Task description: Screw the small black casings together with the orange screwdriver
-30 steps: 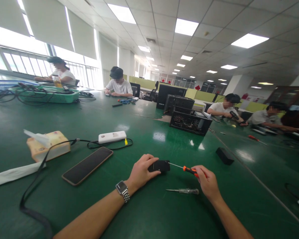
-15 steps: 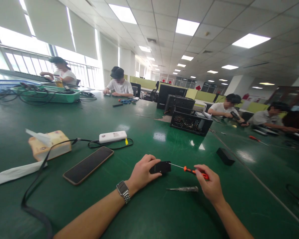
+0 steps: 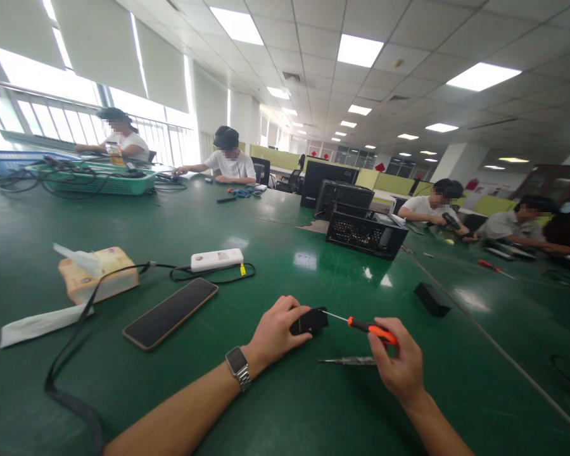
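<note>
My left hand, with a watch on its wrist, grips a small flat black box-like part on the green tabletop, thumb and fingers closed on its left end. My right hand is wrapped round the orange and black handle of a screwdriver. The screwdriver's thin shaft points left, and its tip meets the upper right corner of the black part; whether it sits in a screw is too small to tell. Just below lies a second screwdriver with a clear handle, its right end partly covered by my right hand.
A phone, a tissue pack and a white power strip with a black cable lie to the left. A black block stands right. Farther back are an open computer case and a green basket. Several people sit around the table.
My right hand has turned the screwdriver's handle, showing more orange, and now covers the clear screwdriver's end. The black part is tilted slightly. A person at the back has stretched an arm left.
</note>
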`<state>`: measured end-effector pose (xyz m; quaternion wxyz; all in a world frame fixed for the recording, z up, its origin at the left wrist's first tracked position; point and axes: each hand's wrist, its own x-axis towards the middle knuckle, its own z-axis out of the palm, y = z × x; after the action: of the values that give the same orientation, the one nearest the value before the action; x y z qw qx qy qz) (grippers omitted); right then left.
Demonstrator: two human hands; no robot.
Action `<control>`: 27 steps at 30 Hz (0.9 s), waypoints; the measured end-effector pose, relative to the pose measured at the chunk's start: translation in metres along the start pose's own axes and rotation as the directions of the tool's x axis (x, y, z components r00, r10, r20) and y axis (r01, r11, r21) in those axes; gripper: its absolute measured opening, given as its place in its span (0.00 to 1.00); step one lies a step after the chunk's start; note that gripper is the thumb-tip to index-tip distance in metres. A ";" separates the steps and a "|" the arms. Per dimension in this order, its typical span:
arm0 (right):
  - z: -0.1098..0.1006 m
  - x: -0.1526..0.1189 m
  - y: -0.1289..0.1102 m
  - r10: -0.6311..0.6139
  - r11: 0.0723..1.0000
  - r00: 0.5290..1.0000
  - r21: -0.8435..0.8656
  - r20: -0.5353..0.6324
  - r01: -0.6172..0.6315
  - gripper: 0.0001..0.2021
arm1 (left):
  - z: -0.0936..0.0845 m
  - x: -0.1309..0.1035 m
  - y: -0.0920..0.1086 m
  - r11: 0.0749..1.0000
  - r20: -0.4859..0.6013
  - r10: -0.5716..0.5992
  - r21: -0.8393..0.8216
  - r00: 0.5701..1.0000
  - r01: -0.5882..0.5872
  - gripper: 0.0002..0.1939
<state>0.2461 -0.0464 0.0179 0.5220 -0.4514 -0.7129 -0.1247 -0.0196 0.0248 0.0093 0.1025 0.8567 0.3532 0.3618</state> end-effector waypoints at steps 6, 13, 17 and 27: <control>0.006 -0.006 -0.002 0.079 0.997 0.993 0.026 -0.088 -0.077 0.05 | 0.000 0.001 -0.004 0.997 -0.004 -0.070 -0.043 0.998 0.070 0.23; 0.009 -0.013 -0.004 0.094 0.993 0.995 0.074 -0.040 -0.091 0.06 | 0.000 0.002 -0.002 0.997 0.000 -0.067 -0.030 0.998 0.067 0.22; 0.008 -0.011 -0.006 0.103 0.992 0.993 0.078 -0.050 -0.099 0.06 | 0.000 0.001 -0.002 0.998 -0.005 -0.054 -0.031 0.999 0.054 0.22; 0.005 -0.005 -0.013 -0.041 0.996 0.999 0.079 0.013 0.039 0.06 | 0.001 0.001 -0.002 0.998 -0.006 -0.054 -0.015 0.999 0.054 0.22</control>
<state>0.2332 -0.0529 0.0153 0.5314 -0.4170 -0.7301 -0.1036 -0.0195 0.0275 0.0084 0.1176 0.8447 0.3739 0.3644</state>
